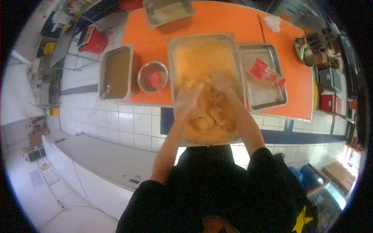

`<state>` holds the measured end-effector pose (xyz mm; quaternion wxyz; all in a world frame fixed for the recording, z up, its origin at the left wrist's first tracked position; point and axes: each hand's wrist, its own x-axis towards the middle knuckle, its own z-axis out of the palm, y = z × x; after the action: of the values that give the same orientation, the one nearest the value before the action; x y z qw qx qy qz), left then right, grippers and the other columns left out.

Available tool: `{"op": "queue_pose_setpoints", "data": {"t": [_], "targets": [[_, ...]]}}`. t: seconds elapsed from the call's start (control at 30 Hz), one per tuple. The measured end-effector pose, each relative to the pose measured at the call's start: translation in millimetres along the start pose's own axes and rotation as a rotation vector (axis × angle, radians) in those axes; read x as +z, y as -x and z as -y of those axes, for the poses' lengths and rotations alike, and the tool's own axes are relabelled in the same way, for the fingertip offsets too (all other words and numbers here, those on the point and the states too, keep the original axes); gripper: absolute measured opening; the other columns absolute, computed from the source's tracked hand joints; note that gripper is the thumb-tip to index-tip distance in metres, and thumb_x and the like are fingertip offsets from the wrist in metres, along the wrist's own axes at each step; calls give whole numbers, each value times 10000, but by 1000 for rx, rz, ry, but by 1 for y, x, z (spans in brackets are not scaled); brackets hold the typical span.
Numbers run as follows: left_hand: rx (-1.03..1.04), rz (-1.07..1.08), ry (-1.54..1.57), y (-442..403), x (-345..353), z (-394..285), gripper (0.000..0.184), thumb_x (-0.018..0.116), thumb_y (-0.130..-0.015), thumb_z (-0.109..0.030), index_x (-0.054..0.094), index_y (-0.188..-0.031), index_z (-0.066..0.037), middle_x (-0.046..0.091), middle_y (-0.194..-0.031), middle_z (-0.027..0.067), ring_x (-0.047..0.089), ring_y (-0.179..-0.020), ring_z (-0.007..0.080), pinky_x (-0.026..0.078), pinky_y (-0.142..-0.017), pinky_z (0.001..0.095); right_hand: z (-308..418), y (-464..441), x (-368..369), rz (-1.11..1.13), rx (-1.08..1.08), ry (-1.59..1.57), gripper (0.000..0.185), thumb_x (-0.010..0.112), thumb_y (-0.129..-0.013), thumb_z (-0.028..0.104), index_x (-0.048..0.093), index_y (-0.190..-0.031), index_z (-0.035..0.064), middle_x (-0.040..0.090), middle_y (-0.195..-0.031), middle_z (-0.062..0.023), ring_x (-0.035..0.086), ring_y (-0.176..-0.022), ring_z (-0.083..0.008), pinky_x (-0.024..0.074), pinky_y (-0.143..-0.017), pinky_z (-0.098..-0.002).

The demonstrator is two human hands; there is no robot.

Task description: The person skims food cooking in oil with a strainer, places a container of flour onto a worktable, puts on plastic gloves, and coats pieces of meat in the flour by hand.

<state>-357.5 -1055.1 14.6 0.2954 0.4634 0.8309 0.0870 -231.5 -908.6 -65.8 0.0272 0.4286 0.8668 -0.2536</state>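
A deep metal pan (171, 62) holds orange-yellow powder (204, 56), like breading flour. Several coated, lumpy pieces (206, 120), perhaps chicken, lie in its near half. Both of my hands reach into this pan. My left hand (188, 101) is at the left side of the pieces, its fingers smeared by motion. Farther in, my right hand (222, 82) touches the powder near the pan's middle, also blurred. Whether either hand grips a piece is not clear.
Left of the pan stand a round bowl (142, 86) with a pink-red scoop (155, 80) and a deep container (131, 73) with a wire-handled tool. A shallow tray (268, 101) with a red-and-clear plastic packet (259, 70) is on the right. All stand on an orange table (217, 19).
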Motion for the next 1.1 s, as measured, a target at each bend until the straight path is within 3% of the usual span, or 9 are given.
{"op": "queue_pose_setpoints", "data": {"t": [0.07,0.17,0.3,0.47,0.53,0.73,0.83,1.03,1.1], "targets": [[-251,68,281,31,-9,-8,452,476,-974,-135,508,-1422,-183,426,-1526,102,440,-1376,287,393,-1123,382,19,27,-7,32,-51,-43,500,507,-950,479,628,-1121,24,683,-1092,-139,645,-1005,-298,486,-955,-447],[511,-186,-250,58,32,28,383,559,-939,-167,574,-1321,-161,531,-1379,120,411,-1381,286,451,-1059,398,35,78,-18,17,-100,-45,494,545,-923,453,623,-1172,33,675,-1122,-166,633,-1068,-329,462,-1009,-447],[479,-143,-21,71,22,24,485,592,-934,-326,550,-1382,-144,366,-1566,94,385,-1422,287,353,-1162,390,-26,102,63,-372,-202,-141,430,628,-896,301,614,-1261,74,659,-1151,-172,612,-1107,-343,445,-1041,-406],[660,-535,61,22,55,26,554,599,-960,-361,473,-1454,-146,269,-1625,35,272,-1483,286,285,-1199,421,40,181,-7,-7,16,-471,374,619,-915,183,600,-1268,62,672,-1088,-174,663,-924,-345,541,-809,-404],[277,72,1909,36,39,-30,648,532,-1016,-316,245,-1576,-161,162,-1658,90,223,-1495,352,260,-1160,573,12,176,33,-94,-60,-444,353,620,-924,211,615,-1242,57,678,-1059,-174,664,-889,-320,541,-747,-407],[223,117,1870,39,41,-78,760,576,-993,-396,173,-1594,-165,150,-1662,92,209,-1498,358,246,-1166,566,46,211,-15,61,298,-1226,313,552,-997,334,649,-1051,41,617,-911,-53,534,-762,-152,464,-650,-340],[189,79,1777,56,28,-96,743,592,-984,-410,226,-1581,-162,184,-1652,96,275,-1470,353,278,-1156,554,30,215,26,-240,10,-1180,250,538,-991,246,672,-1105,69,567,-748,-35,518,-679,-151,462,-647,-319],[186,32,1976,80,19,-85,629,579,-996,-397,355,-1522,-136,308,-1594,76,423,-1367,333,344,-1139,471,12,274,-50,29,52,-1033,369,624,-951,327,653,-1149,18,670,-1006,-98,606,-860,-190,504,-782,-348],[192,-63,1771,110,-14,-87,647,587,-987,-418,351,-1523,-145,334,-1571,84,439,-1344,350,362,-1129,441,-6,262,0,-243,-230,-741,453,656,-933,318,604,-1292,47,665,-1167,-149,628,-1063,-221,490,-934,-340]]}}
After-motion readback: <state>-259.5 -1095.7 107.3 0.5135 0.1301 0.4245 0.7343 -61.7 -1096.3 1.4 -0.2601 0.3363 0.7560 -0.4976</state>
